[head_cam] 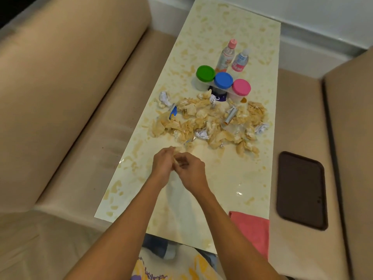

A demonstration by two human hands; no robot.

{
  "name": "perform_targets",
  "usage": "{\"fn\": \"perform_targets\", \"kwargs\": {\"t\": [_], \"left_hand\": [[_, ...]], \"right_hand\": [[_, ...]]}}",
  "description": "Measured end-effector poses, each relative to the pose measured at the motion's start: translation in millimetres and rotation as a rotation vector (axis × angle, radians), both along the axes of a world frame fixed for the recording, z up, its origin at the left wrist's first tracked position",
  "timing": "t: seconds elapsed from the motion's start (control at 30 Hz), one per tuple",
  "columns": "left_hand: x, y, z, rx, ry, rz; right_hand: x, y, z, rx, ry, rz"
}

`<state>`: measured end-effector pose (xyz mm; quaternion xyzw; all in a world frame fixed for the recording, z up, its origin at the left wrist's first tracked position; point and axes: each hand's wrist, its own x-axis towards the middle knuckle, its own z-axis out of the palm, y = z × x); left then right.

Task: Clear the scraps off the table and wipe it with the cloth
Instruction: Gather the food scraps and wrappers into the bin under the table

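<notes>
A wide pile of scraps (210,122), pale peelings mixed with crumpled paper and wrappers, lies across the middle of the cream patterned table (228,178). Just in front of the pile my left hand (163,164) and my right hand (190,171) meet above the tabletop. Between their fingers they pinch a small pale scrap (177,156). A pink cloth (252,231) lies folded at the table's near right corner, apart from both hands.
Three jars with green (205,73), blue (223,80) and pink (241,87) lids stand behind the pile, with two small bottles (232,55) further back. A dark brown tray (300,189) rests on the sofa seat to the right. Beige sofa cushions flank the table.
</notes>
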<state>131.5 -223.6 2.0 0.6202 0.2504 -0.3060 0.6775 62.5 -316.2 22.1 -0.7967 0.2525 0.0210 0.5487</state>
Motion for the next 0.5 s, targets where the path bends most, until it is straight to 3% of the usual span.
{"fn": "perform_targets", "kwargs": {"t": [0.13,0.27,0.5], "left_hand": [[2.8,11.8,-7.8,0.106,-0.025,0.044],[8.3,18.7,-8.6,0.092,-0.022,0.054],[19.6,35.6,-13.7,0.074,0.020,0.003]], "right_hand": [[-3.5,-3.5,-2.1,-0.070,-0.004,0.143],[9.5,-22.9,-6.1,-0.114,0.025,0.030],[40.6,-51.8,-52.7,-0.428,0.111,0.120]]}}
